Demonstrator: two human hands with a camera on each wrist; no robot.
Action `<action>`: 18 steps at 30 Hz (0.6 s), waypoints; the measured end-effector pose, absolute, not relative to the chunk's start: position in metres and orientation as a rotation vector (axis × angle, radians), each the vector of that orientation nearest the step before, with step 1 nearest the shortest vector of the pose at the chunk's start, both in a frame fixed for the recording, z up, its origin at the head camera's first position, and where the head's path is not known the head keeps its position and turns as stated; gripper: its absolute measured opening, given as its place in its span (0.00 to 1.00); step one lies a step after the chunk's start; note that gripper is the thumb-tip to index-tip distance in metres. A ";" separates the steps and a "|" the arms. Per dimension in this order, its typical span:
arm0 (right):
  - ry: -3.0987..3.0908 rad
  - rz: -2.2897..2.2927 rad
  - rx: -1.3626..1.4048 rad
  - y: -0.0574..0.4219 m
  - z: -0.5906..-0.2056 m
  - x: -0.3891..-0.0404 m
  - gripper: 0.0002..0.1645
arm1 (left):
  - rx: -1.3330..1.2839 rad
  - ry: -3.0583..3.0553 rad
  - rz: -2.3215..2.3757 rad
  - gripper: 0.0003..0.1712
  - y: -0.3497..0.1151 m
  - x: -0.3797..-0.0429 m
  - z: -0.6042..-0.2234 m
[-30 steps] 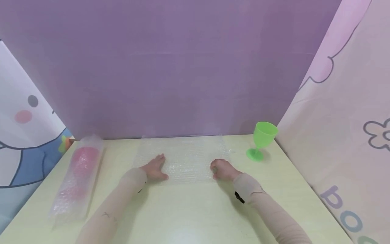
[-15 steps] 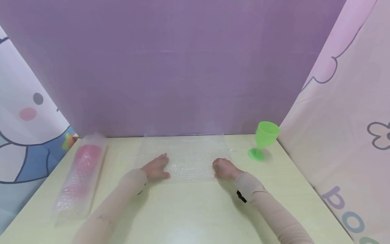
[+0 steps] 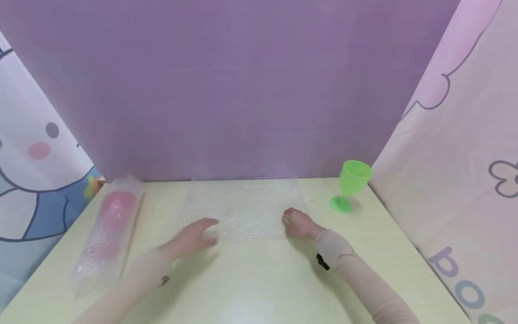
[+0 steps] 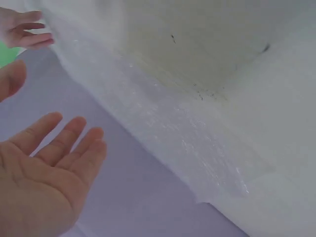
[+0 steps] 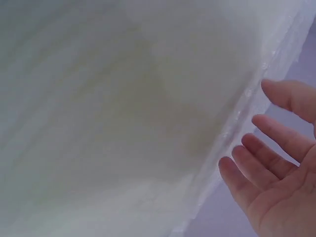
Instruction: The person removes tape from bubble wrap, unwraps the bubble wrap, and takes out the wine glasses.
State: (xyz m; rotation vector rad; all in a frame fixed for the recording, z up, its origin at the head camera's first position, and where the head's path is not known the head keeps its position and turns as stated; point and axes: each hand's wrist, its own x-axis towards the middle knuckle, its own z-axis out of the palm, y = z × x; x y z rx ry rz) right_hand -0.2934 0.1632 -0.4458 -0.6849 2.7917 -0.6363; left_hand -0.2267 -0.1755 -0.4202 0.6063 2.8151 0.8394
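A clear sheet of bubble wrap lies flat at the back middle of the table. My left hand hovers by its near left corner, thumb and fingers spread with nothing between them. In the left wrist view the palm of the left hand shows, fingers relaxed. At the sheet's right side, my right hand rests with bent fingers. The right wrist view shows the fingertips of that right hand right at the edge of the bubble wrap, thumb apart from the fingers.
A green plastic goblet stands upright at the back right of the table. On the left lies a long bubble-wrapped bundle with something pink inside. A purple panel rises behind, and printed sheets flank both sides.
My left hand has lifted off the bubble wrap and drawn back to the left and nearer. The right hand has stayed in about the same place.
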 end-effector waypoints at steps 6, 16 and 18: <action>2.849 -0.712 -0.684 0.159 -0.441 -0.287 0.22 | 0.575 2.843 1.005 0.30 -0.197 -0.189 -0.407; 2.839 -1.197 -0.391 0.154 -0.430 -0.269 0.20 | 0.441 2.930 1.312 0.24 -0.234 -0.161 -0.385; 2.788 -1.284 -0.342 0.154 -0.429 -0.263 0.19 | 0.391 2.918 1.284 0.25 -0.246 -0.162 -0.380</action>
